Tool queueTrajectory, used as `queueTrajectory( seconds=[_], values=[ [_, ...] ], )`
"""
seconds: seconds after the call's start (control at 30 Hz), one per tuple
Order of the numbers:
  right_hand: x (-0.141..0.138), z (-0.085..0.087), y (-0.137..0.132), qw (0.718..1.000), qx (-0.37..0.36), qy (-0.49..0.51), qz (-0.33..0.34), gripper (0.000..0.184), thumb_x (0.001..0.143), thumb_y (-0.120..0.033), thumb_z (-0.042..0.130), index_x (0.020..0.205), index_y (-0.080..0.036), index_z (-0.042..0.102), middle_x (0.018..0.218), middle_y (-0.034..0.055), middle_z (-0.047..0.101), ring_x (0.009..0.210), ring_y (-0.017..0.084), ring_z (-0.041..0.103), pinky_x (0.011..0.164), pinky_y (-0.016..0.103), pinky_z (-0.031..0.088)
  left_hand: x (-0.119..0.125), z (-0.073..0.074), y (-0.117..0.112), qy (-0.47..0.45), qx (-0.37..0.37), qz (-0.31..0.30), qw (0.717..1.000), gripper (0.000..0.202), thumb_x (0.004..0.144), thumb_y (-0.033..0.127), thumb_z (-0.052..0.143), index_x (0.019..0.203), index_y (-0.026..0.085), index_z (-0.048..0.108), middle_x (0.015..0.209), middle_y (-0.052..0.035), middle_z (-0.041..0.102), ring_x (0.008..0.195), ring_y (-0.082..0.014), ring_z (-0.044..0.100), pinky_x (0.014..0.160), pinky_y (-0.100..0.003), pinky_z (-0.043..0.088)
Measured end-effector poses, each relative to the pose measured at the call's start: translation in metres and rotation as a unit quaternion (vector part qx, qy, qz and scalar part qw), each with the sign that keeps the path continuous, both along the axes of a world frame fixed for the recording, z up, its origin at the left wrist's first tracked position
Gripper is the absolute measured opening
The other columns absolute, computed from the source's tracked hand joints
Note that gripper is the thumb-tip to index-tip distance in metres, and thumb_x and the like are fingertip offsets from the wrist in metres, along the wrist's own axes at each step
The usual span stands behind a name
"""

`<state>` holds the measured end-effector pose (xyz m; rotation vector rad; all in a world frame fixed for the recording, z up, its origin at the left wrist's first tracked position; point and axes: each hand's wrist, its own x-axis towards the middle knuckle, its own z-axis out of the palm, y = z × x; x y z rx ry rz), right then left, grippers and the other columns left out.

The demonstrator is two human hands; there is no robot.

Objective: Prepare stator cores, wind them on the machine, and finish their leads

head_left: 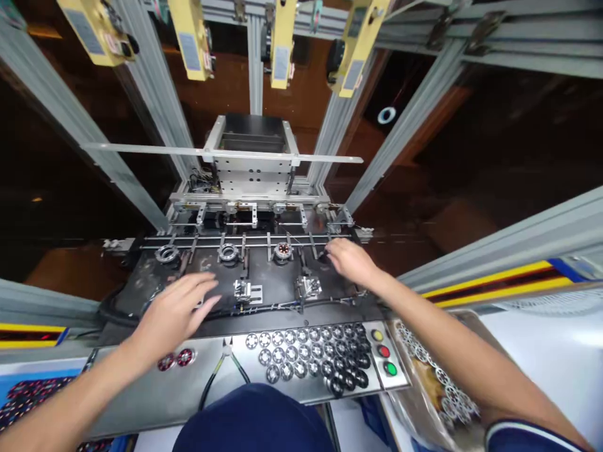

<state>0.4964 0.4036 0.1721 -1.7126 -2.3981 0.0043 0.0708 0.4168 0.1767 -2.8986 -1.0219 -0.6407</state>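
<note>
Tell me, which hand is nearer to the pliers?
Left. The left hand is beyond the pliers and off to their left; the right hand is farther back, well to their right.

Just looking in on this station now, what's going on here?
A person is working bare-handed at a machine bed. The right hand is at its rightmost station; whatever the fingers may hold is too small to tell. The left hand, looking empty, is over the bed's left side. A copper-coloured part sits in the third station from the left. Nearer, cutters lie on the metal ledge between two red-and-black parts and rows of round parts.
</note>
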Motion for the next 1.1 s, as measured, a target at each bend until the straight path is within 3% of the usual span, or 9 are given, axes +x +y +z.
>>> queueTrajectory(
  seconds=[0.03,0.1,0.2,0.3,0.43,0.73,0.97,1.1],
  values=[
    [0.022,-0.001,0.009,1.000,-0.011,-0.012,-0.020,0.020,0.093,-0.017,0.051,0.102,-0.009,0.066,0.108,0.0181,0.065,0.107,0.029,0.059,0.094,0.049,0.049,0.029,0.009,0.024,0.024,-0.010,-0.026,0.999,0.026,0.091,0.030,0.055,0.112,0.017,0.063,0.117,-0.0130,0.067,0.112,-0.0273,0.062,0.099,-0.045,0.049],
    [0.051,-0.007,0.021,0.998,-0.035,-0.034,-0.047,0.019,0.092,-0.024,0.057,0.106,-0.013,0.064,0.114,0.0118,0.063,0.108,0.025,0.059,0.094,0.046,0.050,0.087,0.010,0.067,0.058,-0.021,-0.059,0.996,0.032,0.088,0.028,0.059,0.118,0.016,0.062,0.129,-0.0155,0.061,0.127,-0.0312,0.050,0.105,-0.048,0.044],
    [0.067,-0.024,0.028,0.994,-0.063,-0.055,-0.076,0.027,0.092,-0.032,0.059,0.115,-0.017,0.060,0.126,0.0087,0.058,0.112,0.023,0.058,0.095,0.046,0.050,0.154,-0.013,0.108,0.117,-0.040,-0.112,0.986,0.041,0.077,0.022,0.072,0.117,0.017,0.063,0.138,-0.0159,0.054,0.136,-0.0357,0.039,0.107,-0.052,0.041],
    [0.072,-0.039,0.033,0.990,-0.085,-0.064,-0.095,0.030,0.093,-0.032,0.058,0.119,-0.017,0.059,0.130,0.0097,0.055,0.114,0.024,0.057,0.095,0.046,0.050,0.187,-0.041,0.126,0.161,-0.055,-0.141,0.975,0.037,0.079,0.025,0.072,0.114,0.016,0.063,0.139,-0.0135,0.052,0.134,-0.0343,0.042,0.106,-0.056,0.039],
    [0.080,-0.052,0.039,0.988,-0.105,-0.058,-0.096,0.032,0.093,-0.033,0.058,0.121,-0.017,0.058,0.131,0.0100,0.054,0.115,0.024,0.056,0.096,0.047,0.049,0.195,-0.059,0.134,0.195,-0.074,-0.150,0.966,0.033,0.088,0.030,0.062,0.118,0.017,0.060,0.139,-0.0107,0.051,0.128,-0.0300,0.048,0.104,-0.057,0.040],
    [0.090,-0.071,0.048,0.989,-0.132,-0.034,-0.057,0.032,0.093,-0.033,0.059,0.121,-0.018,0.058,0.133,0.0098,0.053,0.118,0.025,0.054,0.098,0.049,0.047,0.197,-0.070,0.143,0.207,-0.128,-0.146,0.959,0.035,0.090,0.032,0.060,0.122,0.018,0.058,0.133,-0.0107,0.055,0.118,-0.0274,0.055,0.097,-0.052,0.047],
    [0.098,-0.074,0.053,0.989,-0.140,-0.009,-0.053,0.034,0.093,-0.034,0.059,0.122,-0.017,0.057,0.130,0.0097,0.055,0.115,0.025,0.056,0.096,0.048,0.049,0.200,-0.057,0.145,0.114,-0.143,-0.170,0.968,0.032,0.090,0.033,0.059,0.119,0.018,0.059,0.127,-0.0099,0.059,0.112,-0.0249,0.059,0.094,-0.049,0.049],
    [0.101,-0.075,0.056,0.988,-0.146,0.000,-0.046,0.032,0.093,-0.034,0.058,0.120,-0.017,0.058,0.127,0.0094,0.057,0.111,0.023,0.058,0.094,0.046,0.050,0.189,-0.034,0.120,0.020,-0.137,-0.175,0.975,0.021,0.092,0.027,0.057,0.107,0.015,0.064,0.120,-0.0103,0.063,0.103,-0.0217,0.064,0.089,-0.043,0.053]
  ],
)
